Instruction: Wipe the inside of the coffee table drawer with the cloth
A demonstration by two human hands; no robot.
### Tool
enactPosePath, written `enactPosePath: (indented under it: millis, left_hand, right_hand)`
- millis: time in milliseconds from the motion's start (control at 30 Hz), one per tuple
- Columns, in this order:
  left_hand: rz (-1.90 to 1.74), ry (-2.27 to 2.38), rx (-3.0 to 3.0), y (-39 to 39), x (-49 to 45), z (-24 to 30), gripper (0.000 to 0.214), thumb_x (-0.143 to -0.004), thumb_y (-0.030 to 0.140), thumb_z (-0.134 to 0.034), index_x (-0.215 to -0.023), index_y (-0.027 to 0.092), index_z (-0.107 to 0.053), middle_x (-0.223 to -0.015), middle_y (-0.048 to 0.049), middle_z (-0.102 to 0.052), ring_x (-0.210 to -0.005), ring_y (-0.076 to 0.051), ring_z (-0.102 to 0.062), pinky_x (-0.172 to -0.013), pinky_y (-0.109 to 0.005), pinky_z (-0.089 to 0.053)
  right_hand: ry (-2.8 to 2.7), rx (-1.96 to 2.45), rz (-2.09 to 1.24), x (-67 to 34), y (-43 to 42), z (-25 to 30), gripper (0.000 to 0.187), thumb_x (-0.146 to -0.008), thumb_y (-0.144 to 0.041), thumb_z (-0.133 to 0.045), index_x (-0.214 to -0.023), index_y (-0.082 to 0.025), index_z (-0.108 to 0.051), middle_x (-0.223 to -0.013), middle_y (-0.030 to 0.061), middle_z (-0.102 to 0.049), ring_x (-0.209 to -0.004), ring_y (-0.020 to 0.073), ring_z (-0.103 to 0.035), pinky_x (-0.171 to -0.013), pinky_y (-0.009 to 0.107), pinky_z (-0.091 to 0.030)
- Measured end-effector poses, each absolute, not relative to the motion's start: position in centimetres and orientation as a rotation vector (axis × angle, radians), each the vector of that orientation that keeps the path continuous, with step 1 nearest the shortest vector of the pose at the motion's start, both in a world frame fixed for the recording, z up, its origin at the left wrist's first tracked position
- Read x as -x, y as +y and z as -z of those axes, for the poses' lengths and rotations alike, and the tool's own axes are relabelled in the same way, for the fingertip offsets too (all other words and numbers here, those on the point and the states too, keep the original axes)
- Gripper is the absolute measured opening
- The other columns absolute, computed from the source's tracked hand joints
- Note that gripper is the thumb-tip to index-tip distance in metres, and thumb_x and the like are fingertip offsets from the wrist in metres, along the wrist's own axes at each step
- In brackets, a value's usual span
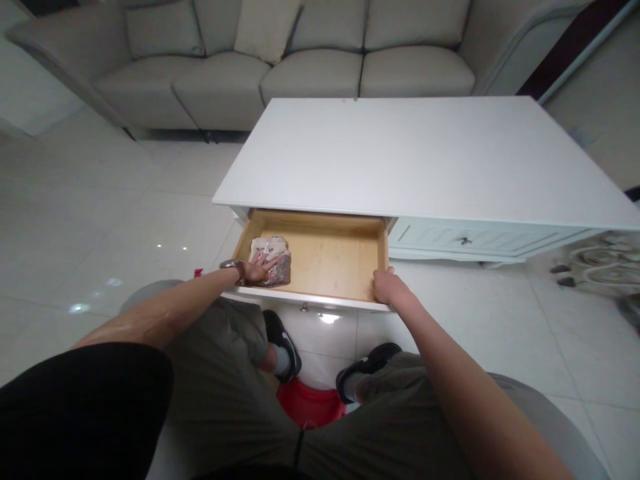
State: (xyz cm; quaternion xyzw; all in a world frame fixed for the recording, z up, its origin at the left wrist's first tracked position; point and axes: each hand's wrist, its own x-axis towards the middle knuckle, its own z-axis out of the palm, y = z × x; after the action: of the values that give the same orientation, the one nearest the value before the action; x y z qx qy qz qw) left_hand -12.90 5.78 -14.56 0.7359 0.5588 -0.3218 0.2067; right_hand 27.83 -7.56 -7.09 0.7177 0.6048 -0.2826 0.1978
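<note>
A wooden drawer [335, 260] is pulled out of the white coffee table [390, 153]. In its left end lies a folded patterned cloth [281, 267], beige and brownish-purple. My left hand [257, 270] rests on this cloth with the fingers spread, reaching over the drawer's front left corner; a watch is on that wrist. At the opposite front corner my right hand [389, 287] is closed around the drawer's edge, its fingertips partly hidden.
A second, closed drawer [460, 239] with a small knob is at the right. Behind the table stands a grey sofa [315, 77] with cushions. Between my feet on the tiled floor [150, 193] is a red plastic container [310, 403]. Carved furniture feet [600, 260] stand at the far right.
</note>
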Motion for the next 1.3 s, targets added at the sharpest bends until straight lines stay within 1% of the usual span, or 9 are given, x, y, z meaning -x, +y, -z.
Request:
enactPosePath:
  millis: [133, 300, 567, 767, 900, 1000, 1167, 1233, 1300]
  left_hand:
    - [0.804, 1.515, -2.066, 7.1, 13.0, 15.1, 0.085, -0.092, 0.066, -0.040, -0.166, 0.035, -0.010, -0.173, -0.0083, -0.013, -0.159, -0.037, -0.004, -0.121, -0.050, -0.018]
    - [0.756, 1.538, -2.085, 9.8, 11.3, 14.8, 0.084, -0.092, 0.070, -0.037, -0.166, 0.036, -0.015, -0.174, -0.0045, -0.012, -0.158, -0.036, -0.005, -0.122, -0.049, -0.015]
    - [0.583, 1.572, -2.049, 11.0, 3.3, 14.8, 0.081, -0.098, 0.068, -0.031, -0.166, 0.032, -0.006, -0.174, -0.0081, 0.003, -0.155, -0.045, 0.005, -0.119, -0.066, -0.006]
    - [0.489, 1.384, -2.123, 8.4, -8.3, 16.3, 0.081, -0.092, 0.075, -0.035, -0.163, 0.047, -0.010, -0.174, 0.0003, 0.001, -0.155, -0.045, 0.015, -0.118, -0.072, 0.003]
    - [0.411, 1.210, -2.180, 6.1, -15.6, 17.3, 0.081, -0.089, 0.073, -0.045, -0.162, 0.048, -0.020, -0.174, 0.0018, -0.002, -0.155, -0.043, 0.019, -0.117, -0.071, 0.008]
    - [0.369, 1.107, -2.188, 5.0, -17.7, 17.5, 0.088, -0.085, 0.066, -0.058, -0.163, 0.039, -0.027, -0.174, -0.0022, -0.007, -0.154, -0.046, 0.019, -0.117, -0.071, 0.009]
    - [0.446, 0.896, -2.314, 4.8, -15.3, 17.2, 0.131, -0.059, 0.056, -0.086, -0.164, 0.045, -0.008, -0.174, -0.0062, 0.008, -0.152, -0.045, 0.025, -0.115, -0.076, 0.003]
    - [0.387, 0.894, -2.390, 4.7, -14.2, 17.1, 0.127, -0.060, 0.048, -0.087, -0.163, 0.047, -0.013, -0.174, -0.0059, 0.006, -0.154, -0.044, 0.020, -0.116, -0.075, 0.000]
    - [0.288, 0.921, -2.418, 4.6, -13.7, 16.9, 0.107, -0.070, 0.044, -0.082, -0.160, 0.048, -0.025, -0.174, -0.0037, -0.003, -0.156, -0.045, 0.012, -0.118, -0.074, -0.002]
  right_hand:
    - [1.713, -2.002, 0.760, -28.0, -7.7, 7.0, 0.041, -0.096, -0.012, -0.039, -0.133, -0.012, -0.058, -0.134, 0.0262, -0.051, -0.106, 0.0280, -0.069, -0.090, 0.036, -0.052]
    - [1.720, -2.013, 0.757, -28.0, -7.7, 7.1, 0.041, -0.096, -0.012, -0.038, -0.130, -0.012, -0.060, -0.133, 0.0258, -0.051, -0.106, 0.0289, -0.069, -0.090, 0.037, -0.052]
    - [1.677, -2.042, 0.764, -27.6, -7.4, 7.0, 0.041, -0.098, -0.014, -0.037, -0.132, -0.012, -0.060, -0.133, 0.0264, -0.051, -0.104, 0.0285, -0.070, -0.088, 0.038, -0.053]
    - [1.639, -2.044, 0.738, -27.3, -7.3, 6.6, 0.043, -0.099, -0.015, -0.036, -0.134, -0.013, -0.060, -0.134, 0.0249, -0.050, -0.108, 0.0278, -0.069, -0.090, 0.037, -0.053]
    - [1.653, -2.026, 0.726, -27.3, -7.2, 6.5, 0.044, -0.099, -0.016, -0.035, -0.136, -0.012, -0.060, -0.134, 0.0251, -0.052, -0.108, 0.0264, -0.070, -0.093, 0.035, -0.052]
    - [1.653, -2.020, 0.742, -27.3, -7.1, 6.4, 0.046, -0.099, -0.016, -0.036, -0.140, -0.014, -0.058, -0.133, 0.0246, -0.054, -0.108, 0.0262, -0.069, -0.095, 0.035, -0.051]
    - [1.660, -1.995, 0.760, -27.4, -7.1, 6.4, 0.044, -0.099, -0.018, -0.038, -0.137, -0.015, -0.061, -0.137, 0.0248, -0.052, -0.106, 0.0261, -0.070, -0.094, 0.035, -0.051]
    - [1.660, -1.987, 0.766, -27.4, -7.1, 6.4, 0.043, -0.098, -0.017, -0.040, -0.135, -0.014, -0.061, -0.138, 0.0253, -0.052, -0.106, 0.0266, -0.070, -0.094, 0.035, -0.051]
    - [1.666, -1.982, 0.769, -27.5, -7.2, 6.4, 0.043, -0.097, -0.016, -0.040, -0.135, -0.013, -0.061, -0.137, 0.0255, -0.053, -0.108, 0.0271, -0.070, -0.094, 0.035, -0.051]
